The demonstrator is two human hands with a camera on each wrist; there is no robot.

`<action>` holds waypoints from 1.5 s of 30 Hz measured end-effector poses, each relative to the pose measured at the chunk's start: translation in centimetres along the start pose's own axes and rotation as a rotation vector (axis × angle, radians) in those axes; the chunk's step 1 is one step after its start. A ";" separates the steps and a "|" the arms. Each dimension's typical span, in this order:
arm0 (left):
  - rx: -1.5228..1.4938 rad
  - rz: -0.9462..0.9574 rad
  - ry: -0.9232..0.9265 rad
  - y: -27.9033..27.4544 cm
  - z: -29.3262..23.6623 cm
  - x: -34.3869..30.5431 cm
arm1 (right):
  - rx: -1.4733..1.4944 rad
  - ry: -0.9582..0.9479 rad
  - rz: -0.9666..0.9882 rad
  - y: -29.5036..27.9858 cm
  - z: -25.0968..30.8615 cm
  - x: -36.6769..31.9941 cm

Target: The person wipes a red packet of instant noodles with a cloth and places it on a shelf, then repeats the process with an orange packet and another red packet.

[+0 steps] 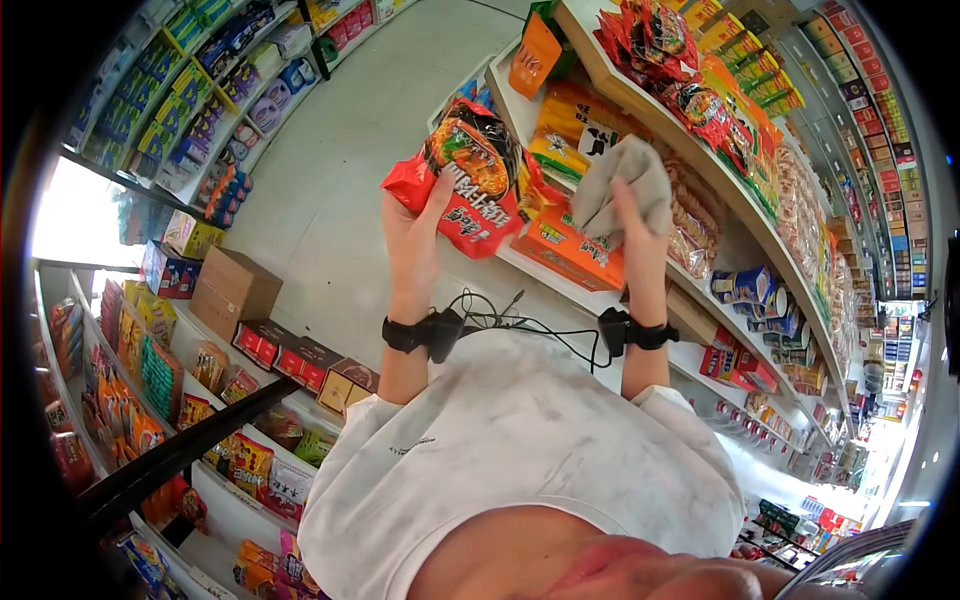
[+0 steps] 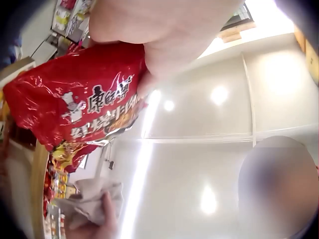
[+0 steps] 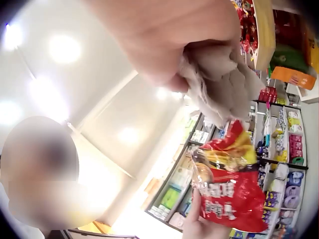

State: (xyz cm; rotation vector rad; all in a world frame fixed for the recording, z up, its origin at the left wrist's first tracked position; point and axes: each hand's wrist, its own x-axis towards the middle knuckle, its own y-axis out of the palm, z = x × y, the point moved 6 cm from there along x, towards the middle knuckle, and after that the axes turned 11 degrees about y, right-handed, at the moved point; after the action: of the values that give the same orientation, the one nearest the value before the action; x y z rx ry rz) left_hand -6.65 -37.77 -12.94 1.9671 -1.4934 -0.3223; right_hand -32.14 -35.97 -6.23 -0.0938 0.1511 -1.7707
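My left hand grips a red bag of instant noodles by its near left side, the thumb lying across the printed front. In the left wrist view the red noodle bag hangs from the fingers, its white lettering showing. A crumpled grey cloth is held in my right hand, the thumb pressed onto it. Seen from the right wrist, the cloth bunches under the curled fingers, close to the torn-looking yellow and red end of the bag. Both hands are raised in front of the chest, beside a shelf.
To the right a tiered shelf carries more red noodle bags, yellow packs and an orange box. Snack shelves and a cardboard box stand at the left. Pale floor lies ahead; black cables hang near the waist.
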 end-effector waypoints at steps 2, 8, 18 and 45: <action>0.145 0.132 -0.001 0.2 -0.2 -0.3 | 0.093 0.128 -0.035 -0.5 0.0 0.3; 0.367 0.429 -0.210 2.1 1.4 -1.8 | -0.186 -0.161 0.069 2.6 -1.0 0.7; 0.464 0.403 -0.510 3.6 5.0 -2.1 | -0.330 -0.486 -0.258 -0.7 0.3 2.0; -0.159 0.282 -0.391 18.0 9.8 4.1 | 0.839 0.181 -0.013 -12.9 -5.4 9.4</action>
State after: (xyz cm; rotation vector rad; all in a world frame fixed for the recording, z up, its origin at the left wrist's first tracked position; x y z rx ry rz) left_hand -24.60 -47.61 -8.59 1.6024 -1.8987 -0.7073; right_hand -47.32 -42.31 -9.73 0.6695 -0.4663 -1.7246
